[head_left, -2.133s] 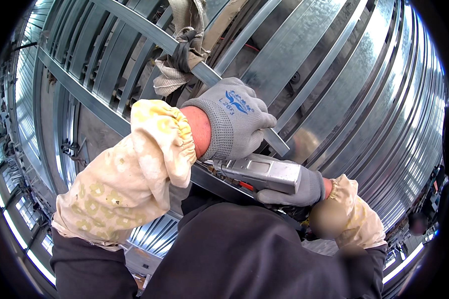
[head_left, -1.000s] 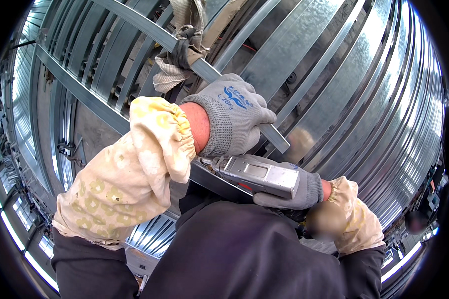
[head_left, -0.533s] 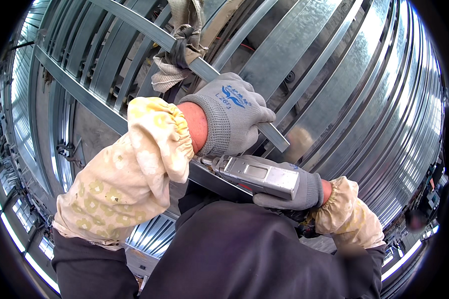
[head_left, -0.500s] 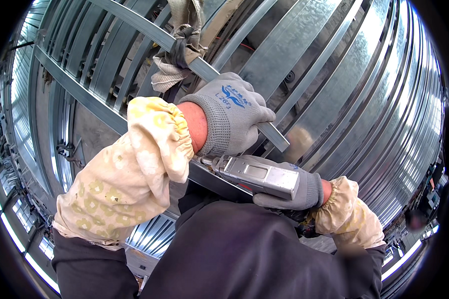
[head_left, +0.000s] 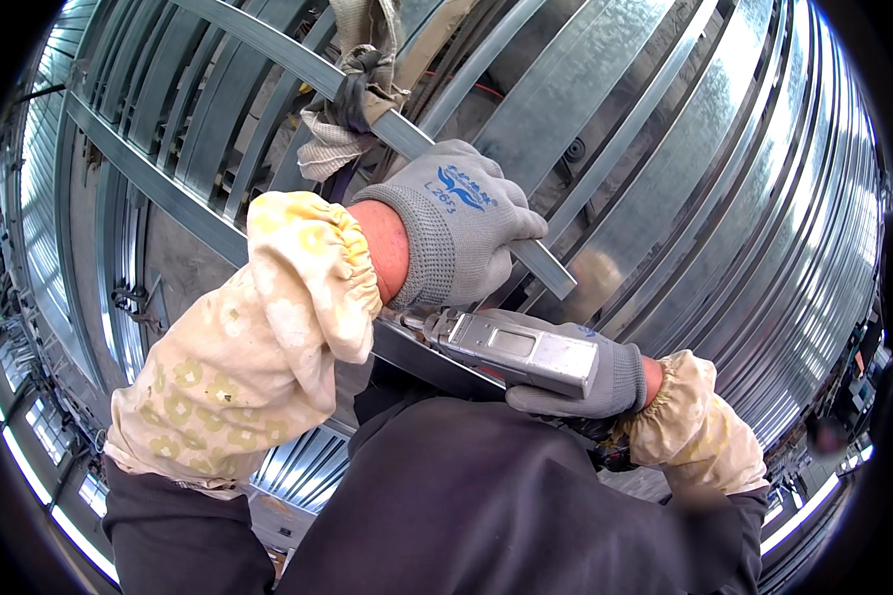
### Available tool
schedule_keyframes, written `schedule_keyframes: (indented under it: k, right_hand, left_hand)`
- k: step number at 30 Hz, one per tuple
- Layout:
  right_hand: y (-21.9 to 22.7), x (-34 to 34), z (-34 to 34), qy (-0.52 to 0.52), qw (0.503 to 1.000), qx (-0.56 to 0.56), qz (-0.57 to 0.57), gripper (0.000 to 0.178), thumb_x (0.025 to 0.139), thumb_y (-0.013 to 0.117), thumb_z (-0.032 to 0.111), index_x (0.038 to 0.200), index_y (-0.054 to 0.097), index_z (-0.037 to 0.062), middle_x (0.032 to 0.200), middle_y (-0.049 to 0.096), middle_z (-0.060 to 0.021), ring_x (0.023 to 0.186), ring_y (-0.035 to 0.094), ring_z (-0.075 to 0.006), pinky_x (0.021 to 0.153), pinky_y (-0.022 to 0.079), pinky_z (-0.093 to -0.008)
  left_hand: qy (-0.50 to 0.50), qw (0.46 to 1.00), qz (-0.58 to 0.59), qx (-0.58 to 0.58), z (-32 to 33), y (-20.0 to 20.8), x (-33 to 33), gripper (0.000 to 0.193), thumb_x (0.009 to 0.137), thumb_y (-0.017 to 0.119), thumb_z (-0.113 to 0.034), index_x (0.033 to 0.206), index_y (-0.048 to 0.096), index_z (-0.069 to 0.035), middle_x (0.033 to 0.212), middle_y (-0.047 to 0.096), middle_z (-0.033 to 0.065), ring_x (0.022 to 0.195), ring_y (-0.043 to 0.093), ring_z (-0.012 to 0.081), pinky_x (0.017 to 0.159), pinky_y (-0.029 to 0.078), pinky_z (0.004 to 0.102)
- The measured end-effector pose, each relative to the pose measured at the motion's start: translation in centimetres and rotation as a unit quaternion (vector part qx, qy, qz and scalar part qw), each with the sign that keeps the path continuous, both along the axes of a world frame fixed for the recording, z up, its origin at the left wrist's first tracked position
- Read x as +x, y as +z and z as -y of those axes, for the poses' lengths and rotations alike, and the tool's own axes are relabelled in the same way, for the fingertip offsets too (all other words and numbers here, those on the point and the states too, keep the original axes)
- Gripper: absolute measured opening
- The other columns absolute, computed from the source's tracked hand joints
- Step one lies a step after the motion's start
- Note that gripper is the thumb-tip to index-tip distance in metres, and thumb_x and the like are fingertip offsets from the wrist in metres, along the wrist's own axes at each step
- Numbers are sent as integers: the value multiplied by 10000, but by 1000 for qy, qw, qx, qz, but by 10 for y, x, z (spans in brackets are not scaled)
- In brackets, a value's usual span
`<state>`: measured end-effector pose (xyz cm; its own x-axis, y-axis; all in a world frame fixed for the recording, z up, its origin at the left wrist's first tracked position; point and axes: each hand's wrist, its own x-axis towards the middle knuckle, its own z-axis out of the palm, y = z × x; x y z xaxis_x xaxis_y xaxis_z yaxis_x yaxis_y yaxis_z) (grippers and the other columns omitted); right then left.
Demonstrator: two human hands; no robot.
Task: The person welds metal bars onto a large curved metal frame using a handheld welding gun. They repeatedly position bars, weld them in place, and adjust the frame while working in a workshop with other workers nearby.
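In a grey glove, my left hand (head_left: 466, 223) is closed over a long galvanized metal bar (head_left: 548, 270), its thumb lying along the bar close to the free end. The bar slants from the upper left down to the middle. Just below, my right hand (head_left: 620, 379), also gloved in grey, grips a silver box-shaped metal hand tool (head_left: 516, 347) with a recessed panel on its upper face. The tool's narrow front end points left, beneath my left wrist, beside a second metal rail (head_left: 422, 357). Most of my right fingers are hidden behind the tool.
A knotted beige cloth strip (head_left: 325, 149) with a dark wrap is tied round the bar beyond my left hand. Several galvanized strips (head_left: 655, 198) run side by side across the right. More slats (head_left: 223, 119) cross the frame at the upper left. Grey floor shows between them.
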<state>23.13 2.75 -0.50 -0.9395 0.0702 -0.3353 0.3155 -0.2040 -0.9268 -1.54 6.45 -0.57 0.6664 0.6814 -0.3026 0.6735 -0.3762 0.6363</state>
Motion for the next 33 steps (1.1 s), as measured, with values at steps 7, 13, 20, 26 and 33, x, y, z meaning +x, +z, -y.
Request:
schedule_keyframes:
  k: [7,13,20,26,33]
  right_hand:
    - [-1,3,3,-9,1000,5,-6,623,990,635,319,1490,432,7,1520,433,-236,1369,477,-369,1161,382,-426]
    - [-1,5,4,-14,1000,7,-11,618,995,626,327,1485,440,0,1519,436,-241,1384,461,-368,1176,359,-428]
    - [-1,7,4,-4,999,33,-16,610,999,620,331,1480,448,-2,1516,441,-238,1379,463,-377,1175,360,-432]
    - [0,8,4,-3,1000,21,-11,608,995,624,329,1473,456,-9,1509,445,-241,1368,475,-380,1159,380,-428]
    - [0,9,5,-15,1000,21,-16,614,988,633,328,1464,461,-18,1495,462,-247,1347,495,-391,1142,400,-427]
  left_hand:
    - [3,1000,9,3,1,1,-1,458,751,555,-145,1174,712,-61,1121,720,98,1100,638,301,1061,422,448]
    - [5,1000,15,5,1,1,-2,457,750,558,-147,1171,712,-59,1118,720,101,1098,637,315,1057,423,461]
    - [10,1000,22,10,1,-1,-1,458,745,559,-148,1165,719,-63,1110,723,103,1087,642,316,1045,434,461]
    - [12,999,28,28,2,-3,-2,457,746,560,-142,1167,721,-64,1114,723,101,1085,642,314,1040,440,459]
    - [10,1000,22,15,1,0,-1,454,750,563,-141,1169,723,-73,1118,721,97,1093,638,310,1044,438,455]
